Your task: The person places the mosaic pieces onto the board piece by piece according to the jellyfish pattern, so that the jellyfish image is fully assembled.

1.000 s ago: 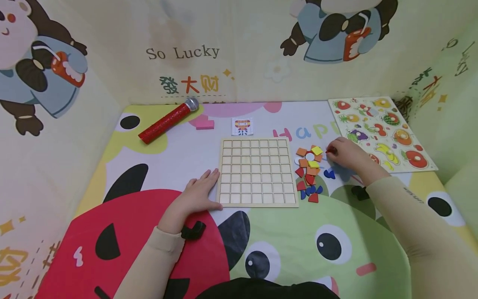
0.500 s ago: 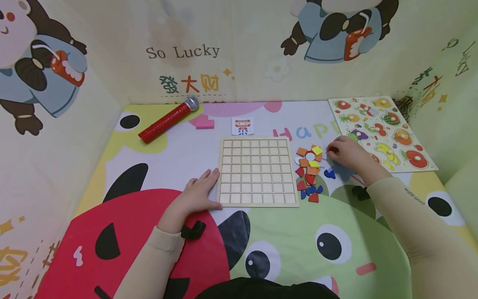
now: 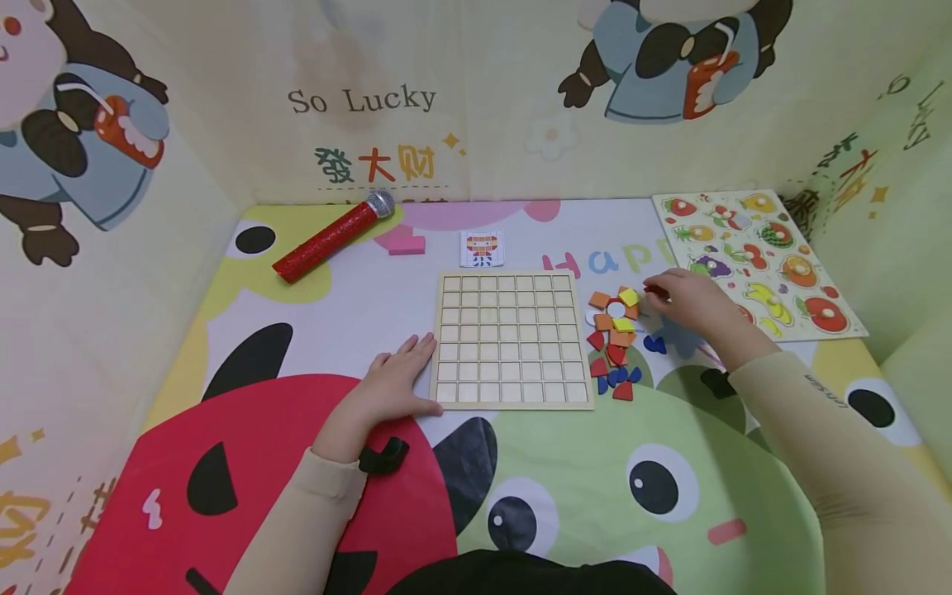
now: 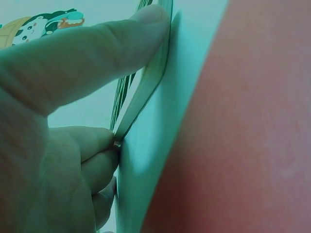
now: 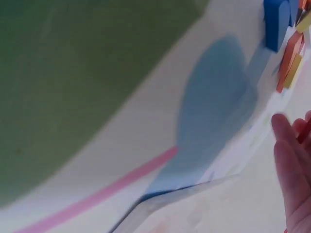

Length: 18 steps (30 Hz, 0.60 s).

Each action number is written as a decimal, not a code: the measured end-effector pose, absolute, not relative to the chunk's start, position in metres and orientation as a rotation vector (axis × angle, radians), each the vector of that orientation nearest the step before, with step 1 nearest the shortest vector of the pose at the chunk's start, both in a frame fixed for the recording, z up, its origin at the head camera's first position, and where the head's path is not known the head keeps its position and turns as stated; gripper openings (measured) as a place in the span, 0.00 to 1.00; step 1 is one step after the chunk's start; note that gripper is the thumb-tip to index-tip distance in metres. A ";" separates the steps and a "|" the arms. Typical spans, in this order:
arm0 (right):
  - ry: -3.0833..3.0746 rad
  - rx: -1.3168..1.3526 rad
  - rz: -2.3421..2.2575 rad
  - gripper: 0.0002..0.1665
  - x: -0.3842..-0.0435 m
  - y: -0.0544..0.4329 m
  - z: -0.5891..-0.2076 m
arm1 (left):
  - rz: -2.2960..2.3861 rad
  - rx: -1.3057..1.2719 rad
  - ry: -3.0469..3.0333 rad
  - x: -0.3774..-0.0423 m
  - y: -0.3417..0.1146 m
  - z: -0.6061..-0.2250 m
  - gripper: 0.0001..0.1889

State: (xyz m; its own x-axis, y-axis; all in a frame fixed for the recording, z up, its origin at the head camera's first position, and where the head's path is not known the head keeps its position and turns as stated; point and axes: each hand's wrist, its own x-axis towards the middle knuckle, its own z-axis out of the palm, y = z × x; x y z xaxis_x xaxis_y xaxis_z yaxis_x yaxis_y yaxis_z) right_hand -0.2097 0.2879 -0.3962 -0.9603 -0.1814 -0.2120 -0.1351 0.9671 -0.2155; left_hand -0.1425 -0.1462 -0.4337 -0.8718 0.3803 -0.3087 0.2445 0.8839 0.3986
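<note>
Plainly, the right hand pinches a small red piece between thumb and fingers, seemingly raised off the table; the fingers cover most of it, so which way its long axis points cannot be told. The relation that matters most is sideways: the wooden grid board lies to the left of this hand and a little nearer the person, with a loose cluster of pieces between the two. At the far end of that cluster a yellow tile is just beside the fingertips, a white disc near it, orange tiles and red wedges farther down; some blue pieces sit apart, below the hand. The board is nearly square, its sides running roughly straight away from the person, and its compartments hold no pieces. Of the two hands, the left hand is the nearer to it: its fingers are spread and extended, gripping nothing, with fingertips against the left side and the thumb at the near left corner. A printed pattern card lies just beyond the board's far edge, and a fruit puzzle board lies beyond and right of the right hand.
</note>
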 end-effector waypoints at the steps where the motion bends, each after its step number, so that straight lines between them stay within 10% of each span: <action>1: 2.887 -0.243 -0.311 0.22 -0.209 0.285 -0.395 | 0.494 0.465 2.670 -0.142 -0.147 -0.434 0.58; 18: 2.776 -0.147 -0.821 0.20 -0.212 0.254 -0.394 | 0.504 0.464 2.664 -0.141 -0.147 -0.429 0.58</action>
